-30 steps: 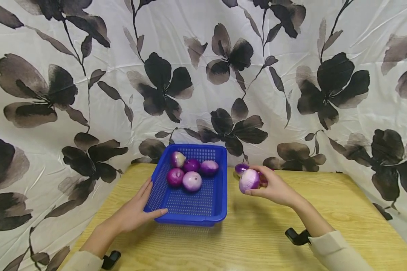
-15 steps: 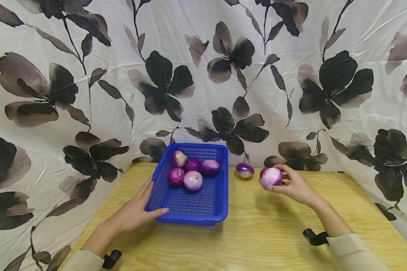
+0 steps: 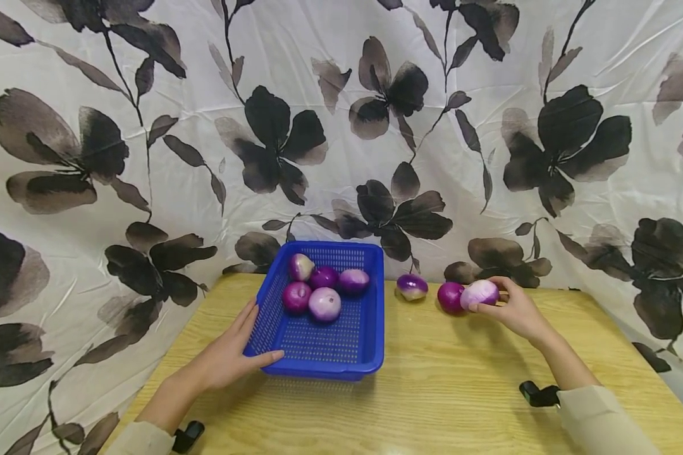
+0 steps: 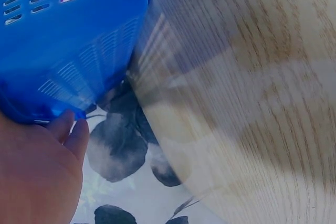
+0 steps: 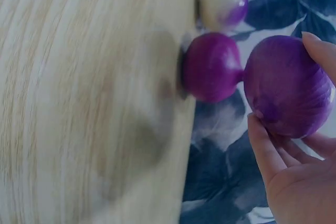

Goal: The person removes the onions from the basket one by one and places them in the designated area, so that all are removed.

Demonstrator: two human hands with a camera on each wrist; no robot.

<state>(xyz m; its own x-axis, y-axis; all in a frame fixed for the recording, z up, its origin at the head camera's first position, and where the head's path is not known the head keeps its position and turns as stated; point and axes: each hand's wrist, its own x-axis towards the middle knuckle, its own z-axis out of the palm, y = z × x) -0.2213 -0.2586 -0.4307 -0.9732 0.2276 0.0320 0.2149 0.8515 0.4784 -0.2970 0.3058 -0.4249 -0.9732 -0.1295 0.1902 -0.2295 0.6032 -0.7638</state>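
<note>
My right hand point(image 3: 520, 311) grips a purple-and-white onion point(image 3: 480, 296) between thumb and fingers. In the right wrist view this onion point(image 5: 287, 86) is beside a dark purple onion point(image 5: 211, 67) on the table; whether they touch cannot be told. Another onion point(image 3: 412, 287), purple above and pale below, lies further left. My left hand point(image 3: 223, 355) rests at the front left corner of a blue perforated basket point(image 3: 374, 328), its fingers along the left side and its thumb over the front rim. Several onions point(image 3: 324, 304) sit in the basket's far half.
The wooden table point(image 3: 432, 392) runs back to a hanging floral cloth point(image 3: 330, 158). Black devices point(image 3: 537, 395) are strapped to both wrists. The near half of the basket floor is bare.
My right hand has moved right with the held onion, away from the basket and lower. The two loose onions have come into fuller view. My left hand and the basket have stayed put.
</note>
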